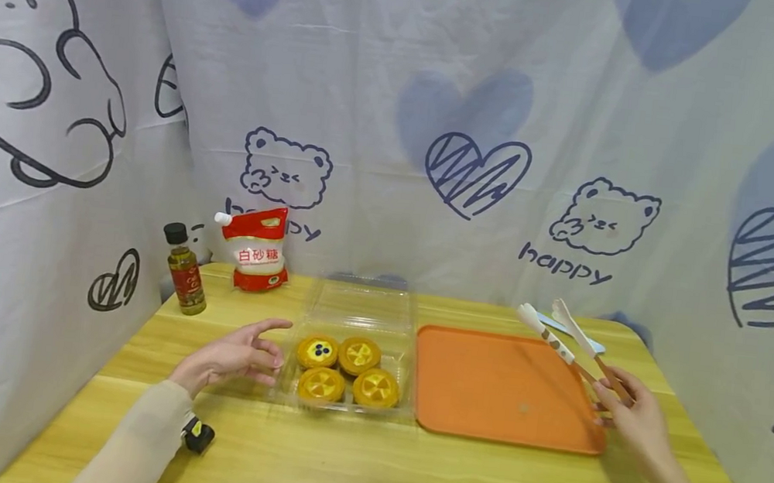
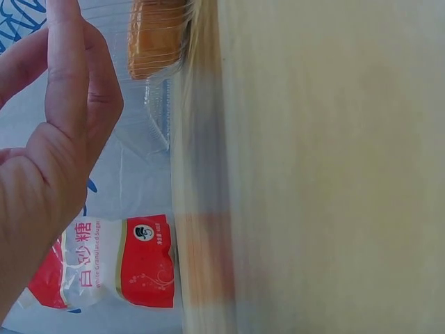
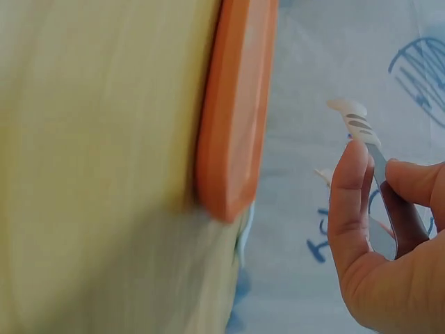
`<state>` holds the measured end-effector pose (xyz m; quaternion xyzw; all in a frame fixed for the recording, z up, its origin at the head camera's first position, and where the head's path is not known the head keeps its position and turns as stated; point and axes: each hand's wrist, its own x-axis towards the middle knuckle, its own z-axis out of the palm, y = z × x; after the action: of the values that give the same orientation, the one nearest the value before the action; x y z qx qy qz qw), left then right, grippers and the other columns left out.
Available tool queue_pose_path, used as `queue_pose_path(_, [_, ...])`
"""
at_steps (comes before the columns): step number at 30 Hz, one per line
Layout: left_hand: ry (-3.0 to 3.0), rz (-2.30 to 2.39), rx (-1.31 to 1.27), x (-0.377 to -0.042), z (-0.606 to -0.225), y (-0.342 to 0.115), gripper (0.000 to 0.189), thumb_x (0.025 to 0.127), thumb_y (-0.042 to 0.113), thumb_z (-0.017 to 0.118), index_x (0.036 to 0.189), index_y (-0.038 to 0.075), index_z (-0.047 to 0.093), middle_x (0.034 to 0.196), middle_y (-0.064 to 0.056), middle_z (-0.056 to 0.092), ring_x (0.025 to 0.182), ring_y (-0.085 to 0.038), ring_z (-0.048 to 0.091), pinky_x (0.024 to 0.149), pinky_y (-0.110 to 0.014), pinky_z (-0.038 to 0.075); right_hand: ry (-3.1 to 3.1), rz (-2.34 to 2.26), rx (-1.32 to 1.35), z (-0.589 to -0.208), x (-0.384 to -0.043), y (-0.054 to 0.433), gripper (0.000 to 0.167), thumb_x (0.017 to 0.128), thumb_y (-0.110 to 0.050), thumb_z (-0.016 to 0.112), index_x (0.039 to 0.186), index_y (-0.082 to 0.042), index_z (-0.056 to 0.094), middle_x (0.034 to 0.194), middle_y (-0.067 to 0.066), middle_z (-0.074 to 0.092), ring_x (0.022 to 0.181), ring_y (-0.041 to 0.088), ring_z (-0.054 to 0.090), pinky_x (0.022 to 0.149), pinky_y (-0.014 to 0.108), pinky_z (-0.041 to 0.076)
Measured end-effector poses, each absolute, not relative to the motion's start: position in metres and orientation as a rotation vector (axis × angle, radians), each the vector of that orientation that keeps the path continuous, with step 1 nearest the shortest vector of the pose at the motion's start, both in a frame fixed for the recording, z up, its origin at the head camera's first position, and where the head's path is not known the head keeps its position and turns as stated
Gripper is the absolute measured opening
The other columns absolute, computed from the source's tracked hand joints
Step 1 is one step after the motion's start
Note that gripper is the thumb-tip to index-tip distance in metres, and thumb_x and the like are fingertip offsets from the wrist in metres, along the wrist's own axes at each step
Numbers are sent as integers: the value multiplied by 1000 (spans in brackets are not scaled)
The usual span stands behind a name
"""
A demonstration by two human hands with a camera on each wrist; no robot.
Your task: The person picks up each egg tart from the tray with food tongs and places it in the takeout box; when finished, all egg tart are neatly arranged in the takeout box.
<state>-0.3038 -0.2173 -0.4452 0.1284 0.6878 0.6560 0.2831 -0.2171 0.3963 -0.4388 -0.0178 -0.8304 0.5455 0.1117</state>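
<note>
My left hand (image 1: 236, 355) is beside the left wall of a clear plastic clamshell box (image 1: 361, 307), its fingers loosely bent with nothing in them. The box lies with its lid folded back. Inside sit several egg tarts (image 1: 376, 388); one at the back left, a tart topped with dark berries (image 1: 316, 351), differs from the rest. My right hand (image 1: 632, 413) grips tongs (image 1: 573, 327) by their brown handles, the white tips spread apart over the back right of an orange tray (image 1: 499, 388). In the right wrist view, thumb and fingers pinch the tongs (image 3: 360, 125).
A red and white bag of white sugar (image 1: 259, 256) stands at the back left, with a black-capped bottle (image 1: 186, 277) left of it. A light blue utensil (image 1: 590, 341) lies behind the tray. Printed cloth (image 1: 375, 217) hangs around the wooden table (image 1: 310, 460).
</note>
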Motion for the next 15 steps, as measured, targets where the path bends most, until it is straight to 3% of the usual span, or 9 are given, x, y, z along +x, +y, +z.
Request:
queue_pose_path(9, [1843, 1757, 339, -305, -445, -217, 84, 90, -3, 60, 157, 10, 9, 97, -7, 60, 87, -20, 63, 81, -38, 61, -2501, 1486, -207, -446, -210, 426, 64, 101, -27, 53, 145, 11, 27, 91, -32, 48, 62, 6, 57, 56, 26, 58])
queue_pose_path(10, [1844, 1758, 342, -305, -445, -217, 84, 90, -3, 60, 157, 9, 9, 96, -7, 60, 87, -20, 63, 80, -38, 61, -2525, 1446, -218, -446, -210, 428, 64, 101, -28, 52, 146, 11, 27, 93, -29, 48, 60, 7, 55, 55, 26, 57])
queue_pose_path(14, [1849, 1757, 339, -304, -445, -217, 84, 90, -3, 60, 156, 9, 10, 96, -8, 60, 87, -21, 63, 81, -39, 61, -2621, 1310, -263, -446, -207, 438, 67, 103, -32, 47, 147, 13, 24, 114, 10, 59, 64, 5, 51, 53, 28, 52])
queue_pose_path(15, [1850, 1757, 337, -304, -445, -217, 84, 90, -3, 60, 156, 9, 10, 96, -8, 60, 87, -21, 63, 81, -40, 61, -2641, 1284, -276, -446, -206, 440, 67, 103, -33, 46, 147, 13, 24, 116, 14, 58, 64, 4, 50, 53, 29, 52])
